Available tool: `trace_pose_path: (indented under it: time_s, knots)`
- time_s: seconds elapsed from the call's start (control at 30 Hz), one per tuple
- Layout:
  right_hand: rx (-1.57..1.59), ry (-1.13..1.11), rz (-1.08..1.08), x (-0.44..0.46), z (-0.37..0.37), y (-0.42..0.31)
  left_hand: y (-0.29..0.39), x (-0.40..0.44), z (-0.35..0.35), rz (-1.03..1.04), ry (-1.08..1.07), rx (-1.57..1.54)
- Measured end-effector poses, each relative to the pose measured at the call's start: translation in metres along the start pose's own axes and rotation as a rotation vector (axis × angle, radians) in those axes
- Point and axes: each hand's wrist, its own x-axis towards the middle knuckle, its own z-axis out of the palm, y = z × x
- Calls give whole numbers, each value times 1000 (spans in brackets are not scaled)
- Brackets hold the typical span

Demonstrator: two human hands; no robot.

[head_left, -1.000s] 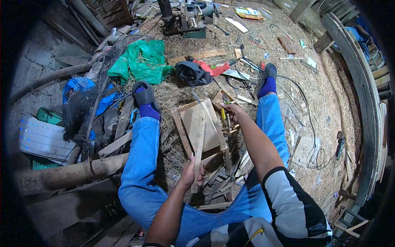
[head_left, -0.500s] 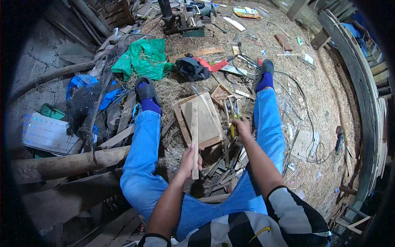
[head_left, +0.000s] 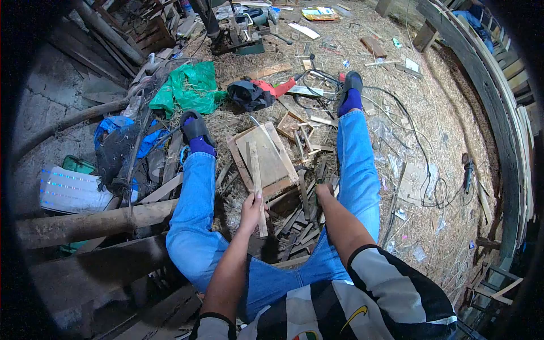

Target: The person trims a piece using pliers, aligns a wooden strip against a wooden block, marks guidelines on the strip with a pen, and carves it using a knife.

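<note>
My left hand [head_left: 251, 213] is closed round the lower part of a thin wooden strip [head_left: 256, 170]. The strip's upper part lies over a square wooden board [head_left: 272, 156] with a frame on the ground between my legs. To the right of the board, my right hand [head_left: 324, 192] is closed, low beside my thigh and near the scrap wood [head_left: 297, 229]. Something dark shows at its fingers, too small to make out. Just beyond stands a small open wooden box [head_left: 290, 123] with thin sticks beside it.
A green plastic bag [head_left: 190, 88], a black bag [head_left: 249, 95] and a red tool [head_left: 277, 88] with cables lie ahead. A thick pole [head_left: 96, 221] crosses at left. A long beam [head_left: 481, 85] runs along the right. A person [head_left: 476, 22] is partly visible at the far upper right.
My right hand has moved down towards the scrap wood, and the yellow-handled tool it held no longer shows. My left hand and the strip have shifted slightly left and up. The view has turned slightly.
</note>
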Motion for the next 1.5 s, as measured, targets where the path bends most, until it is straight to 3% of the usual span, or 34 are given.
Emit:
trace_pose_path:
  time_s: [0.1,0.13,0.2,0.27,0.33,0.63,0.77,1.17,1.27,1.4,1.5]
  knots:
    - [-240,-24,-13,3,1,-2,4,1,6,-63,44,-57]
    - [-380,-35,-108,-10,-9,-14,3,3,5,-64,42,-52]
    - [-275,5,-206,-59,-40,-49,-4,5,3,-36,52,-35]
    - [-172,45,-303,-50,-42,-67,1,2,6,-28,78,-7]
    - [-160,164,-547,-16,-30,-87,7,1,7,-27,93,64]
    - [-400,34,-666,36,-23,-168,1,17,6,-161,165,-45]
    - [-531,-46,-546,54,-8,-173,-12,22,-1,-89,153,20]
    - [-335,-124,-518,40,-28,-162,7,13,8,-7,207,35]
    - [-109,-168,-550,69,-20,-145,3,12,3,5,234,70]
    - [264,-317,-564,14,-54,-155,6,7,2,46,294,66]
    - [326,-377,-629,-36,-72,-161,4,9,-1,87,334,155]
